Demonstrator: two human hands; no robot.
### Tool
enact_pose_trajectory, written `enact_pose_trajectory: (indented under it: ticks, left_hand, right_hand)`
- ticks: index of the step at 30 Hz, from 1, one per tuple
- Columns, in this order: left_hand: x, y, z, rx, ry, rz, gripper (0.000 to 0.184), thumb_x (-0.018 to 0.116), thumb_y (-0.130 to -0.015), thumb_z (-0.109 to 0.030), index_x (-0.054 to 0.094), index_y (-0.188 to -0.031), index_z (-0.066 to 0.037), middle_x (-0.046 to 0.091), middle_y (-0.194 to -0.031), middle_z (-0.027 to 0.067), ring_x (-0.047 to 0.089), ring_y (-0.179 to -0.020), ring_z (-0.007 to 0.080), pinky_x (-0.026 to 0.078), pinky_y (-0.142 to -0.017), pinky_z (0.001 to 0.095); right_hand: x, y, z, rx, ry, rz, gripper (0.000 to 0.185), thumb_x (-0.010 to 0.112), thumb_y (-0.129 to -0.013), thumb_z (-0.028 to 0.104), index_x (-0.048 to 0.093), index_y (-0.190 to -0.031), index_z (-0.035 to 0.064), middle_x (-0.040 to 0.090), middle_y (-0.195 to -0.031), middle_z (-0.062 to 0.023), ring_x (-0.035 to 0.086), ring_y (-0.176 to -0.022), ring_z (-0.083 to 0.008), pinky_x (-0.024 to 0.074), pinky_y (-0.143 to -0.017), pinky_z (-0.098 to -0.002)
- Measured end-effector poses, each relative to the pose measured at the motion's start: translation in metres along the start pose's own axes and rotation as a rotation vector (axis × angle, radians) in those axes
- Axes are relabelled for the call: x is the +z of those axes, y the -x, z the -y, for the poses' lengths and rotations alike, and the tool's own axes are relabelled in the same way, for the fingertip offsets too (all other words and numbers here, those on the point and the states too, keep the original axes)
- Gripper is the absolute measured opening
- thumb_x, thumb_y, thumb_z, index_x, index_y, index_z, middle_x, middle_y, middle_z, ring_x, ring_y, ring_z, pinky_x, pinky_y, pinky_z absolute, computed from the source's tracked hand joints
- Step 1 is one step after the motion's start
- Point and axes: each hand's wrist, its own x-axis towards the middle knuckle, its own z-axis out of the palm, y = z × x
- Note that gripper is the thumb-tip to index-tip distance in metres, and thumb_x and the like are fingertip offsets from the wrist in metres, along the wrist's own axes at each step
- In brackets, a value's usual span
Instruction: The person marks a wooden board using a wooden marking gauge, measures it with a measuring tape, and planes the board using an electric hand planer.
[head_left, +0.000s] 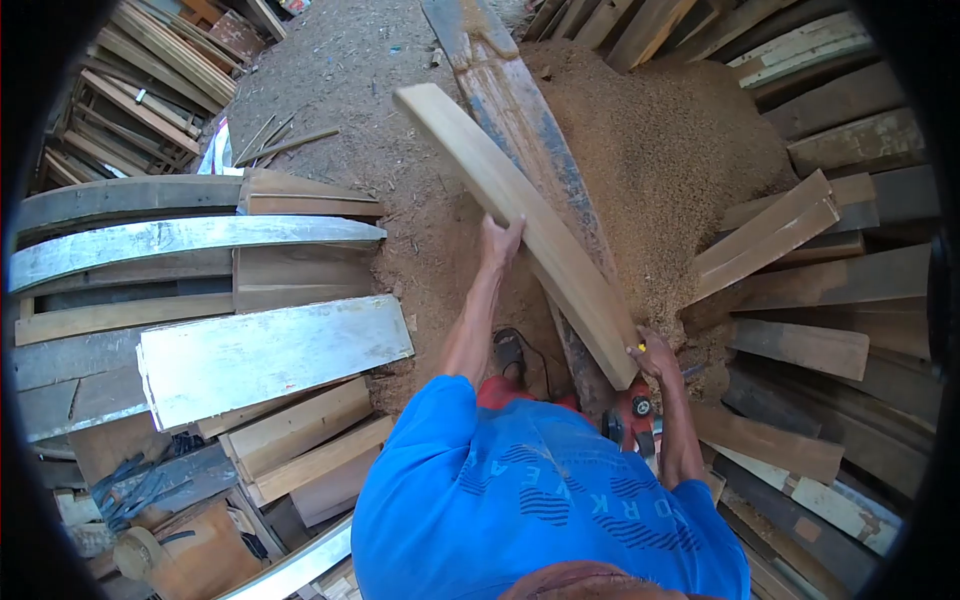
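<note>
A long, thick wooden board slants across the middle of the view, its far end over the floor and its near end by my body. My left hand grips its left edge near mid-length, fingers partly hidden beneath. At the near end, my right hand is closed on the right edge; a small yellow spot shows at its fingers, too small to name. Under the board runs a long, worn plank bench dusted with shavings. A red power tool sits close to the bench's near end, below my right hand.
Sawdust and shavings are heaped right of the bench. Stacked boards line the right side. On the left lie more planks, including a wide whitish board. Thin sticks lie on the floor. A dark cord runs near my foot.
</note>
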Motion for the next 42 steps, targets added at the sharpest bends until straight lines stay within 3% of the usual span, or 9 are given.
enact_pose_trajectory:
  ticks: [7, 12, 15, 18, 21, 24, 27, 31, 42]
  left_hand:
    - [0.049, 0.031, -0.058, 0.371, -0.408, 0.093, 0.070, 0.072, -0.087, -0.040, 0.052, -0.139, 0.002, 0.056, -0.128, 0.0292, 0.056, -0.119, 0.0436, 0.046, -0.104, 0.0474]
    - [0.052, 0.103, 0.007, 0.665, -1.058, 0.376, 0.076, 0.072, -0.087, -0.039, 0.046, -0.151, -0.009, 0.023, -0.156, 0.0393, 0.024, -0.146, 0.0533, 0.023, -0.121, 0.0548]
    - [0.026, 0.175, -0.020, 0.376, -1.015, 0.207, 0.084, 0.075, -0.084, -0.038, 0.040, -0.155, -0.009, 0.007, -0.161, 0.0413, 0.008, -0.150, 0.0559, 0.015, -0.123, 0.0545]
    - [-0.002, 0.193, 0.055, 0.155, -0.727, -0.021, 0.085, 0.077, -0.083, -0.038, 0.040, -0.152, -0.005, 0.024, -0.157, 0.0394, 0.022, -0.148, 0.0503, 0.022, -0.120, 0.0539]
    - [-0.039, 0.207, 0.077, 0.225, -0.618, 0.149, 0.076, 0.079, -0.084, -0.035, 0.047, -0.143, -0.001, 0.056, -0.134, 0.0274, 0.053, -0.126, 0.0386, 0.042, -0.105, 0.0521]
    - [-0.048, 0.234, 0.086, -0.090, -0.224, 0.651, 0.054, 0.074, -0.093, -0.032, 0.055, -0.132, 0.000, 0.068, -0.102, 0.0087, 0.064, -0.092, 0.0224, 0.054, -0.080, 0.0408]
    - [-0.041, 0.276, 0.066, -0.469, 0.135, 0.989, 0.038, 0.068, -0.100, -0.026, 0.061, -0.129, -0.002, 0.069, -0.103, 0.0045, 0.063, -0.086, 0.0130, 0.057, -0.079, 0.0318]
    - [-0.030, 0.301, 0.066, -0.738, 0.449, 1.052, 0.036, 0.065, -0.102, -0.024, 0.060, -0.131, -0.005, 0.069, -0.107, 0.0028, 0.064, -0.089, 0.0109, 0.058, -0.075, 0.0297]
    - [-0.031, 0.301, 0.062, -0.477, 0.276, 0.992, 0.033, 0.072, -0.096, -0.019, 0.060, -0.123, -0.006, 0.066, -0.100, 0.0017, 0.064, -0.084, 0.0097, 0.057, -0.070, 0.0265]
  right_hand:
    - [0.009, 0.023, 0.037, -0.279, -0.750, 0.105, 0.062, 0.069, -0.089, 0.040, 0.060, -0.136, 0.0001, 0.065, -0.133, -0.0235, 0.062, -0.123, -0.0361, 0.0473, -0.106, -0.0423]
    - [0.025, 0.016, 0.053, -0.186, -0.205, 0.193, 0.058, 0.076, -0.085, 0.040, 0.064, -0.126, -0.0007, 0.066, -0.126, -0.0200, 0.064, -0.115, -0.0299, 0.0502, -0.098, -0.0402]
    - [0.047, 0.015, 0.057, -0.188, -0.205, 0.108, 0.051, 0.075, -0.086, 0.036, 0.063, -0.122, 0.0006, 0.066, -0.120, -0.0182, 0.064, -0.109, -0.0284, 0.0511, -0.093, -0.0399]
    - [0.061, 0.028, 0.052, -0.245, -0.347, -0.059, 0.051, 0.071, -0.089, 0.034, 0.057, -0.125, 0.0013, 0.065, -0.114, -0.0173, 0.063, -0.105, -0.0270, 0.0507, -0.090, -0.0392]
    - [0.052, 0.050, 0.053, -0.031, -0.494, 0.043, 0.052, 0.069, -0.089, 0.032, 0.053, -0.129, 0.0022, 0.064, -0.118, -0.0194, 0.062, -0.107, -0.0290, 0.0500, -0.092, -0.0406]
    - [0.074, 0.065, 0.041, -0.178, -0.426, 0.072, 0.054, 0.067, -0.087, 0.031, 0.051, -0.129, 0.0016, 0.062, -0.121, -0.0214, 0.062, -0.109, -0.0322, 0.0490, -0.094, -0.0427]
    - [0.059, 0.097, 0.074, -0.084, -0.235, 0.067, 0.057, 0.069, -0.085, 0.032, 0.050, -0.128, 0.0007, 0.062, -0.120, -0.0241, 0.061, -0.114, -0.0372, 0.0485, -0.096, -0.0460]
    - [0.067, 0.112, 0.084, -0.121, -0.111, 0.040, 0.068, 0.074, -0.083, 0.039, 0.047, -0.133, 0.0014, 0.052, -0.123, -0.0327, 0.059, -0.113, -0.0481, 0.0502, -0.096, -0.0508]
    - [0.066, 0.129, 0.096, -0.209, -0.045, 0.149, 0.075, 0.077, -0.079, 0.030, 0.040, -0.136, -0.0019, 0.045, -0.127, -0.0348, 0.055, -0.118, -0.0536, 0.0497, -0.100, -0.0542]
